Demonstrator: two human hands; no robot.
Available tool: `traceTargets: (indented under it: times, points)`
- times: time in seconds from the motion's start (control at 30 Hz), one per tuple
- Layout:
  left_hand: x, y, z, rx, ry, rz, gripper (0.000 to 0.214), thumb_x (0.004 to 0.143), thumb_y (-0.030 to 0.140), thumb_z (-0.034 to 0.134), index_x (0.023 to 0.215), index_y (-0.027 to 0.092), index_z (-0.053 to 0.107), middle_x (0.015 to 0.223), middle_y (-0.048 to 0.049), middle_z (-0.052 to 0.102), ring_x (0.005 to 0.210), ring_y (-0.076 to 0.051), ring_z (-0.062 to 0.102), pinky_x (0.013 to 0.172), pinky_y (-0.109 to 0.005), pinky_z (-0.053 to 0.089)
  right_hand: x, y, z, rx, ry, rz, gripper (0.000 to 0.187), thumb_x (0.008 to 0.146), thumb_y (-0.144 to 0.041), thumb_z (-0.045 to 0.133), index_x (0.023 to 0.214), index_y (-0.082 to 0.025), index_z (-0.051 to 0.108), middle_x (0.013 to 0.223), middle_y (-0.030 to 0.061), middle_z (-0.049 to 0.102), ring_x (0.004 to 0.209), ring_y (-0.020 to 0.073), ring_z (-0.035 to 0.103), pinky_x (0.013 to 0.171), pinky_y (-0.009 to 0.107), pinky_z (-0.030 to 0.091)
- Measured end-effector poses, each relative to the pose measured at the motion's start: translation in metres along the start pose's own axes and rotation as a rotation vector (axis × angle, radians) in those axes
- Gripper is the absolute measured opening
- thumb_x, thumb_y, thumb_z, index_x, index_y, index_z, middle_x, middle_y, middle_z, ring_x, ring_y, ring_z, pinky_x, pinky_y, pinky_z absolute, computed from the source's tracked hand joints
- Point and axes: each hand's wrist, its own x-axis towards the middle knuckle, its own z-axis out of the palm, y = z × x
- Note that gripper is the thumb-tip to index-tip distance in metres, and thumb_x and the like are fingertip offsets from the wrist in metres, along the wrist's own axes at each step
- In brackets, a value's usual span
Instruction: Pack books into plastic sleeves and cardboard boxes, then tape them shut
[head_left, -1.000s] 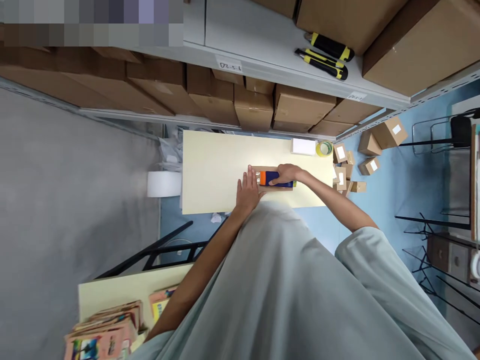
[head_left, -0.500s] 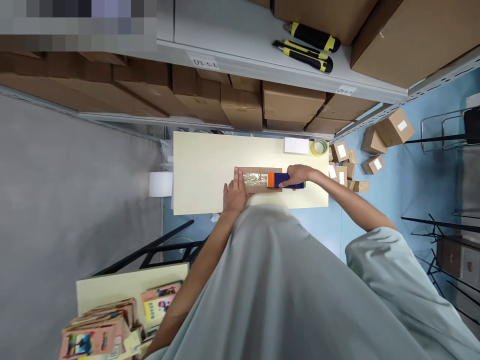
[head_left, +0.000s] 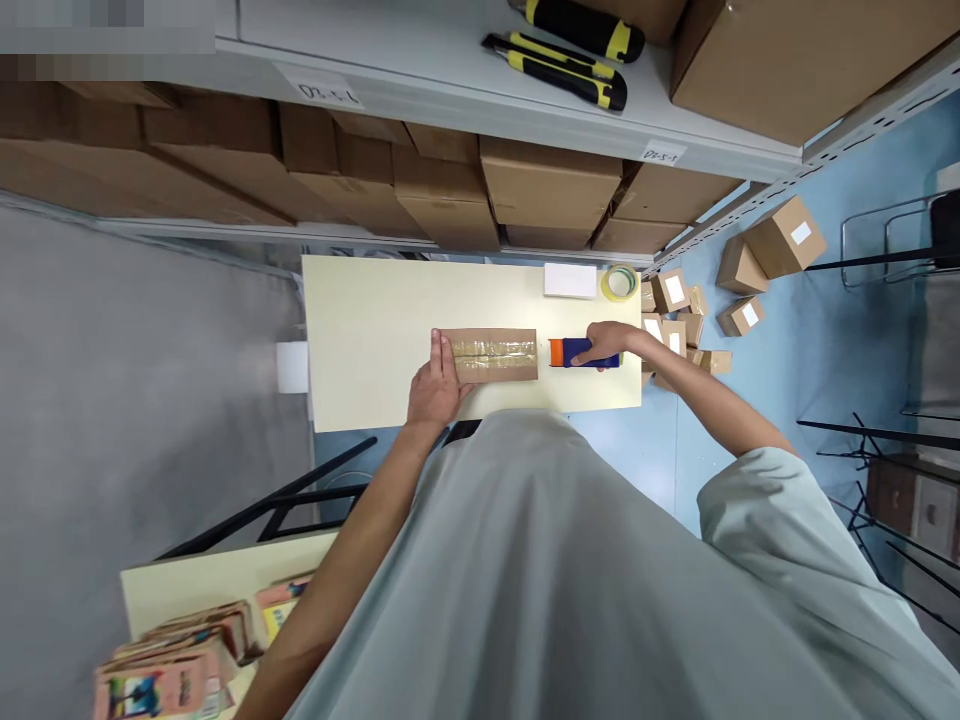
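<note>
A small brown cardboard box [head_left: 493,371] lies on the pale table, a strip of clear tape running along its top. My left hand [head_left: 435,385] holds the box's left end, two fingers stretched across it and the thumb at the near edge. In my right hand [head_left: 606,343] is a dark blue tape dispenser [head_left: 576,350] with an orange front end. My fingers are wrapped round its body. A gap of bare table separates the dispenser from the box's right end. The roll inside the dispenser is hidden from view.
At the back of the table [head_left: 360,300] are a white stack of labels or paper [head_left: 570,281] and a tape roll [head_left: 619,283]. Cartons [head_left: 551,180] fill the shelf above, with utility knives [head_left: 559,72] on its upper board. Books [head_left: 157,670] lie at lower left; small boxes [head_left: 673,290] right.
My right hand has drawn the tape dispenser off the box's right end, and the tape now reaches that end. The head view has shifted; left hand stays on the box.
</note>
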Motion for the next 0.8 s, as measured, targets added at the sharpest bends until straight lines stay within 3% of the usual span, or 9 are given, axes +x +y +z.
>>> traceTargets:
  times: [0.2,0.3,0.4,0.53,0.67,0.8]
  points:
    - [0.004,-0.003,0.003,0.048,0.005,0.022,0.122,0.096,0.068,0.067,0.178,0.001,0.007,0.184,-0.0297,-0.002,0.143,-0.051,0.057,0.115,-0.061,0.052,0.028,-0.016,0.009,-0.121,0.066,0.036,0.056,0.087,-0.066,0.085,0.102,-0.012,0.082,0.084,0.0132,0.084,0.083,0.0275,0.080,0.071,0.031,0.055]
    - [0.005,-0.004,0.003,0.060,0.000,0.033,0.126,0.094,0.071,0.068,0.178,0.000,0.007,0.184,-0.0310,-0.002,0.138,-0.052,0.060,0.111,-0.062,0.055,0.036,-0.024,0.024,-0.212,0.203,0.080,0.052,0.089,-0.056,0.086,0.116,-0.012,0.081,0.102,0.0206,0.086,0.101,0.0351,0.082,0.079,0.035,0.058]
    - [0.003,-0.004,0.003,0.077,0.003,0.033,0.124,0.095,0.070,0.067,0.178,0.000,0.007,0.184,-0.0313,-0.001,0.135,-0.051,0.062,0.108,-0.061,0.057,0.038,-0.028,0.043,-0.276,0.340,0.225,0.040,0.093,-0.037,0.081,0.122,-0.011,0.080,0.119,0.0290,0.082,0.113,0.0424,0.080,0.086,0.046,0.060]
    - [0.002,-0.004,0.004,0.095,0.006,0.042,0.116,0.100,0.064,0.063,0.178,-0.001,0.007,0.184,-0.0317,-0.001,0.136,-0.050,0.062,0.107,-0.060,0.057,0.024,-0.021,0.060,-0.213,0.337,0.346,0.032,0.103,-0.034,0.069,0.126,-0.015,0.079,0.125,0.0258,0.080,0.116,0.0380,0.079,0.090,0.045,0.061]
    - [0.003,-0.006,0.005,0.093,-0.001,0.061,0.106,0.104,0.055,0.058,0.177,-0.002,0.008,0.184,-0.0311,-0.001,0.138,-0.049,0.060,0.107,-0.059,0.058,-0.001,-0.024,0.054,-0.192,0.481,0.331,0.043,0.107,-0.048,0.065,0.130,-0.013,0.075,0.130,0.0255,0.078,0.122,0.0371,0.076,0.097,0.042,0.060]
    - [0.002,-0.010,0.007,0.058,0.044,0.086,0.108,0.102,0.059,0.061,0.177,-0.001,0.011,0.184,-0.0307,0.002,0.143,-0.047,0.058,0.109,-0.055,0.058,-0.024,-0.053,0.023,-0.183,0.710,0.243,0.055,0.110,-0.057,0.058,0.134,-0.008,0.070,0.129,0.0277,0.077,0.123,0.0385,0.074,0.101,0.041,0.056]
